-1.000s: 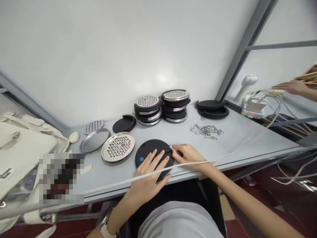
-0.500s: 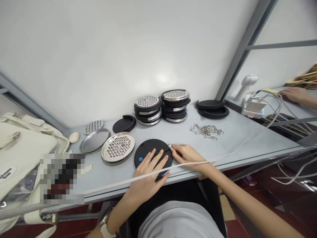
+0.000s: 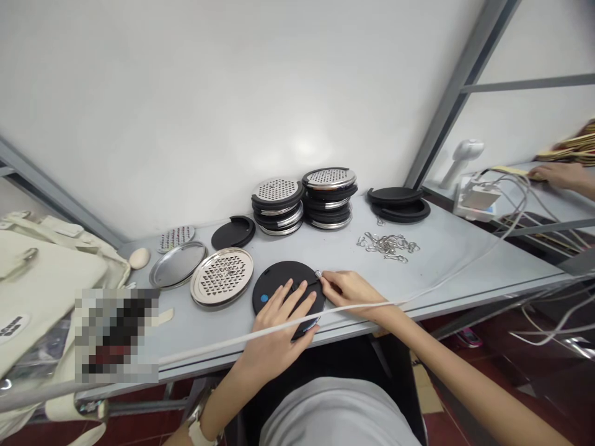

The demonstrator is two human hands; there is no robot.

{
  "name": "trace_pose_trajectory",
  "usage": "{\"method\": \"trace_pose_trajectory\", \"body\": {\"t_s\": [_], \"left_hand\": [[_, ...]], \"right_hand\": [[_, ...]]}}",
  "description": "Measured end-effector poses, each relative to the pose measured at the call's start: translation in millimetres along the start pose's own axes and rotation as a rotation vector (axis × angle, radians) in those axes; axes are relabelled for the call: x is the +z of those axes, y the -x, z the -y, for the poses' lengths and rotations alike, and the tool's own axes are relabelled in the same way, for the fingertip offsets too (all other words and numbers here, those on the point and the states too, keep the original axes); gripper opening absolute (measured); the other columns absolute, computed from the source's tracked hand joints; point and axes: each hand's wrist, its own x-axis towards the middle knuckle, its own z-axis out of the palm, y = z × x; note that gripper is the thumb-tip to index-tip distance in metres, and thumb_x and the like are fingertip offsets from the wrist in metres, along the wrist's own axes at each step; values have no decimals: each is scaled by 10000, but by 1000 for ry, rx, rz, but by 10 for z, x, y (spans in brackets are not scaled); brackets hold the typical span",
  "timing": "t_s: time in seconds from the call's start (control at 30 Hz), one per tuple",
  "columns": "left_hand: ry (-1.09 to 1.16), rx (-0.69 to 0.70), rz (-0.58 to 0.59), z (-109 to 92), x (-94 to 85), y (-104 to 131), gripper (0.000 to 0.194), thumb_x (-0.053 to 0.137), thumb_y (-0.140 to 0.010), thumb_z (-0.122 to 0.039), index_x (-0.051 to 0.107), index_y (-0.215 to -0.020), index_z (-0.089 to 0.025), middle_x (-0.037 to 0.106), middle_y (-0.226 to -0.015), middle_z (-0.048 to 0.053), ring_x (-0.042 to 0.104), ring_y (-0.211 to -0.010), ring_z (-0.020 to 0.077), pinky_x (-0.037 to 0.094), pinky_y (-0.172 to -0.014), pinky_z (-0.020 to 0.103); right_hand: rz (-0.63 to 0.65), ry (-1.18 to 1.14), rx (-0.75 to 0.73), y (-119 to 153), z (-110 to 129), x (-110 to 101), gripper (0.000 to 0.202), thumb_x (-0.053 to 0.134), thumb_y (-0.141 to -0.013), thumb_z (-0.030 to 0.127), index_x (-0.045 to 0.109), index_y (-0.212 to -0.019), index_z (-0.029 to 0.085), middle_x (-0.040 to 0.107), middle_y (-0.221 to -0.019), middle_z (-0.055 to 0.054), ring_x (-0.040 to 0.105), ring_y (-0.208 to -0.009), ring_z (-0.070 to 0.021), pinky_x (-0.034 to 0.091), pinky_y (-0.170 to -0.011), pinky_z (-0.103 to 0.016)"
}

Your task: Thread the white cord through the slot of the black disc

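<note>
A round black disc (image 3: 274,279) with a blue dot lies near the table's front edge. My left hand (image 3: 276,328) rests on it, fingers spread over its surface. At the disc's right rim, my right hand (image 3: 351,294) pinches a small metal clip (image 3: 318,274) between thumb and forefinger. Left of the disc lies a round metal grater plate (image 3: 222,275), with plain metal plates (image 3: 177,265) beside it. More metal clips (image 3: 388,246) are heaped to the right on the table.
Two stacks of black-rimmed graters (image 3: 277,207) (image 3: 329,198) stand at the back. Black round holders (image 3: 398,204) sit at back right. A white cable (image 3: 279,325) runs across the front, over my hands. A cream bag (image 3: 51,260) is at left. Another person's hand (image 3: 562,176) shows at far right.
My hands have barely moved; the clip at the disc's rim shows slightly more. The other person's hand has shifted slightly to the right.
</note>
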Motion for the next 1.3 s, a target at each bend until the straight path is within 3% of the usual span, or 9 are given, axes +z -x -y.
{"method": "trace_pose_trajectory", "body": {"t_s": [0.27, 0.53, 1.3], "left_hand": [[10, 1, -15, -3, -3, -3, 517, 524, -922, -331, 386, -1410, -229, 383, -1457, 41, 296, -1367, 268, 366, -1079, 434], [6, -4, 12, 7, -1, -8, 514, 498, -934, -342, 367, -1419, -231, 340, -1481, 19, 258, -1382, 264, 348, -1089, 440], [28, 1, -8, -3, -5, 0, 524, 535, -914, -328, 388, -1407, -231, 379, -1459, 42, 297, -1366, 275, 371, -1074, 446]], "right_hand": [[-9, 6, 10, 14, -23, 12, 287, 365, -923, 247, 471, -664, 182, 520, -547, 12, 405, -465, -90, 269, -517, -221], [21, -1, 16, 1, 16, -23, 286, 315, -957, 251, 558, -833, 167, 635, -681, -48, 541, -562, -132, 334, -580, -236], [-7, 23, 1, 10, 8, -5, 250, 375, -907, 220, 513, -703, 178, 539, -566, 3, 423, -469, -99, 278, -521, -224]]}}
